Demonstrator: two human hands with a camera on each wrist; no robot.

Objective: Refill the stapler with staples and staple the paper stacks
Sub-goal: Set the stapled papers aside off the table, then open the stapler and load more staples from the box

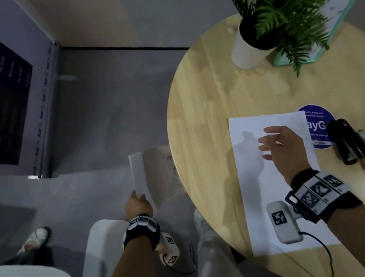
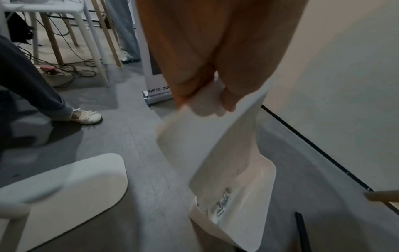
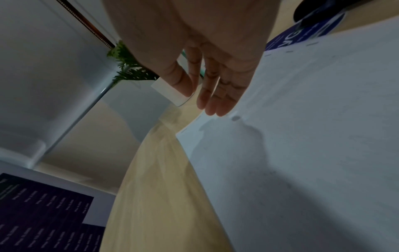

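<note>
On the round pale wooden desk point(image 1: 194, 102), the black stapler point(image 1: 345, 141) lies just right of the slack-fingered right hand point(image 1: 280, 145) hovering over white paper point(image 1: 258, 186), long axis pointing away, while the left hand point(image 1: 138, 203) pinches another sheet point(image 1: 138, 170) off-desk.

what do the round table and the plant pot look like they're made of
Round table: looks like pale wood or wood-look laminate, with faint grain streaks and a smooth satin surface. Plant pot: plain white with a smooth matte wall, probably ceramic or plastic; the picture leaves that open.
</note>
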